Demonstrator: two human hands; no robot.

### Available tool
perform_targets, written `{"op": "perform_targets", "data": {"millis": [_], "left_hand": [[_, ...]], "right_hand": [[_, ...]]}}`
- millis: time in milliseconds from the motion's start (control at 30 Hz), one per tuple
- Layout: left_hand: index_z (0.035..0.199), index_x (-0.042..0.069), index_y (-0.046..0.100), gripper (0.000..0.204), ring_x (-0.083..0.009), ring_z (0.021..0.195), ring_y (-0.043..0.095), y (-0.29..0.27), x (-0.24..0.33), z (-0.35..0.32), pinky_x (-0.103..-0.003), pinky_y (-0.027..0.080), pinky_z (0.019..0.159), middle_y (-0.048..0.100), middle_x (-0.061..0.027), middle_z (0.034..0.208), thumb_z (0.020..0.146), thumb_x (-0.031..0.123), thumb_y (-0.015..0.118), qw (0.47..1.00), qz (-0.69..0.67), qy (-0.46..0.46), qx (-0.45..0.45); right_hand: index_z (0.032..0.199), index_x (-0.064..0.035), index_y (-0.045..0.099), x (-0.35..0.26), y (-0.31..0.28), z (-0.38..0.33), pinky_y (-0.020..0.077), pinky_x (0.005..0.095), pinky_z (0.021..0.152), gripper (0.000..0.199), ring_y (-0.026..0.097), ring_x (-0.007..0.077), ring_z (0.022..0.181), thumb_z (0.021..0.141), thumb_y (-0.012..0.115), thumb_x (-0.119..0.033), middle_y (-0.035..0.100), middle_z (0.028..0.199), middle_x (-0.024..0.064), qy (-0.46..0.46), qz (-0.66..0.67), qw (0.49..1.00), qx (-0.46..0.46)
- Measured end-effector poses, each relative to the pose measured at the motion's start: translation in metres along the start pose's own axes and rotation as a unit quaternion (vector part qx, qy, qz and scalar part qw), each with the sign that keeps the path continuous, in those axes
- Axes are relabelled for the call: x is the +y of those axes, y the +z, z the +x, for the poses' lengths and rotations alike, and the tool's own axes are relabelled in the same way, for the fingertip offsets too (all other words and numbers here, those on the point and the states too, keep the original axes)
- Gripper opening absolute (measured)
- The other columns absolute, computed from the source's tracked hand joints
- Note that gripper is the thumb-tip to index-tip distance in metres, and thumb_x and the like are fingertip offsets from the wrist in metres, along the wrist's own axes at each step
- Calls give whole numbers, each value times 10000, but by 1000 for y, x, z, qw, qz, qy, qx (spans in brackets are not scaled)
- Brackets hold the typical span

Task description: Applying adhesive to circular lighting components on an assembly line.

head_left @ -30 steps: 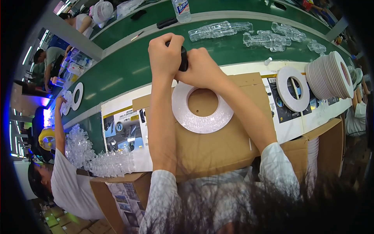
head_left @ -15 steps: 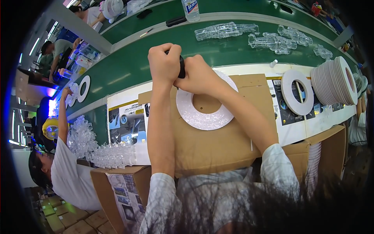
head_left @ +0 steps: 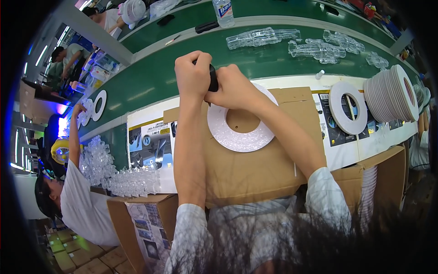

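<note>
My left hand (head_left: 192, 75) is closed around a black tool with a rounded edge (head_left: 213, 78); most of it is hidden in the fist, so its kind cannot be told. Pressed close on its right is my right hand (head_left: 232, 89), fingers curled and closed, with whatever they hold covered. Both hands are over the far left edge of a flat white ring (head_left: 239, 140) with a speckled, shiny face. The ring lies on a brown cardboard sheet (head_left: 246, 176), and a small dark hole shows in the cardboard through its centre.
Right of the cardboard are another white ring (head_left: 335, 109) and a thick stack of rings (head_left: 385, 93). Clear plastic parts lie on the green bench (head_left: 150, 86) and in a heap (head_left: 98, 157) at left. Beside that heap a co-worker's arm (head_left: 74, 132) reaches forward. Open cartons (head_left: 374, 182) stand below.
My hands keep the same grip and have barely moved. The whole view has shifted very slightly. At left, the co-worker's hand has moved a little.
</note>
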State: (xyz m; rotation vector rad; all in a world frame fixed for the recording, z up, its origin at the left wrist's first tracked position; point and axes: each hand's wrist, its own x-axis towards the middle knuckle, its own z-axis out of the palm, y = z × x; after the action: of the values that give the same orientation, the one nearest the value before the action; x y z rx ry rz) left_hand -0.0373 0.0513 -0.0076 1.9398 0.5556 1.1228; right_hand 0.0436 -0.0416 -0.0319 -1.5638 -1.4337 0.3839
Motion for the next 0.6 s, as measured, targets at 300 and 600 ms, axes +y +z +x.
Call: {"op": "perform_targets", "data": {"millis": [300,600], "left_hand": [[600,-47,490,261,-113,534,376,1,5,-10,-314,306,497,428,-45,537,791,128,527,999,-15,9,28],[598,-60,500,265,-133,517,399,0,4,-16,-321,324,498,437,-69,518,772,139,514,999,14,7,39]], "right_hand": [[658,61,630,-11,-20,-1,499,375,533,252,597,302,507,678,705,-178,625,588,183,-11,-21,997,-73],[647,70,609,-1,-13,-1,486,380,523,255,593,323,515,668,698,-168,606,591,204,-71,-13,995,-66]]}}
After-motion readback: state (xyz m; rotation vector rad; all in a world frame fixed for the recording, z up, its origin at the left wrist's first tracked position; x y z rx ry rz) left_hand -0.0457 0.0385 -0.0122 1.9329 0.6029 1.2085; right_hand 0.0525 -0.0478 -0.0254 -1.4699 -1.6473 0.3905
